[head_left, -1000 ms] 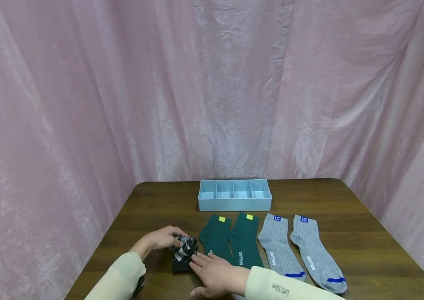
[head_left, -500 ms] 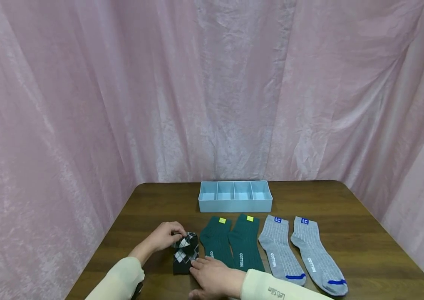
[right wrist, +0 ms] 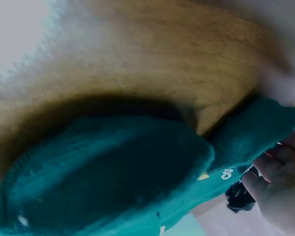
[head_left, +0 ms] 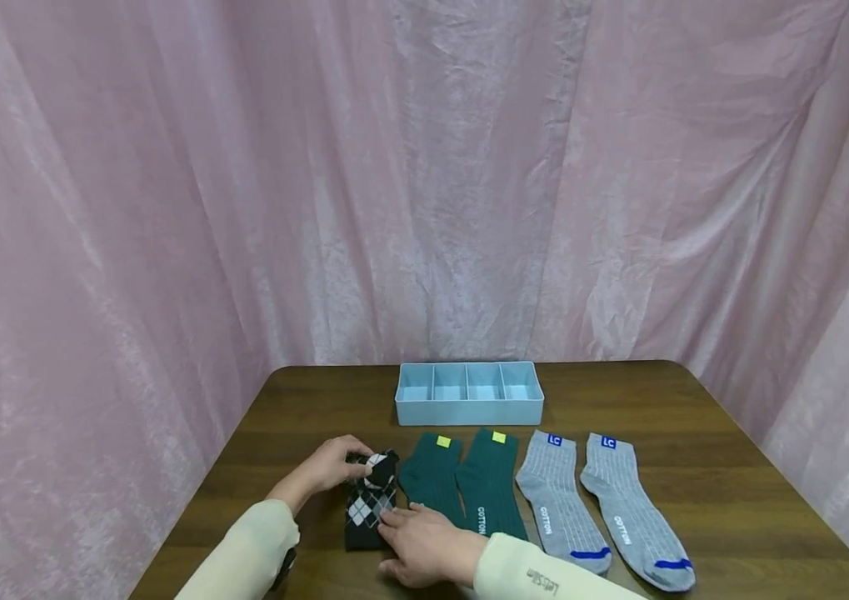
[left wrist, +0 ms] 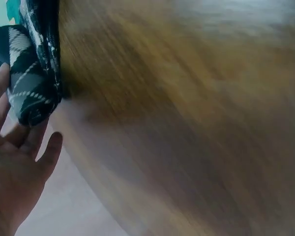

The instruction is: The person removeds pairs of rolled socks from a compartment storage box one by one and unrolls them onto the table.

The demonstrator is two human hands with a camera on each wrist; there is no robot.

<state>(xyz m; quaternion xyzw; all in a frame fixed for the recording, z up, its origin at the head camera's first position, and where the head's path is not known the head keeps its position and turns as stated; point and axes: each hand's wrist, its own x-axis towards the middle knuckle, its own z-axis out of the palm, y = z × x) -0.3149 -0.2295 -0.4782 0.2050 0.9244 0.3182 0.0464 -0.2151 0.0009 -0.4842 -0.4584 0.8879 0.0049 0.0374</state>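
Note:
A black sock with a white and grey diamond pattern (head_left: 370, 505) lies on the table, its far end rolled or folded over. My left hand (head_left: 327, 467) holds that far end, with the thumb on the near side. In the left wrist view the sock roll (left wrist: 32, 83) sits between the fingers. My right hand (head_left: 427, 543) rests with fairly straight fingers on the sock's near right edge. Whether one or two socks lie in the roll, I cannot tell. Just right of it lie two green socks (head_left: 431, 475), the nearer ends partly behind my right hand.
Farther right, two grey socks (head_left: 562, 500) with blue toe stripes lie flat. A light blue box (head_left: 469, 412) with several compartments stands at the back of the wooden table (head_left: 701, 467). Pink curtain (head_left: 469, 208) hangs behind the table and along its sides.
The rolled end of the black sock has moved away from me with my left hand, and more of the diamond pattern shows. My right hand has stayed almost in place.

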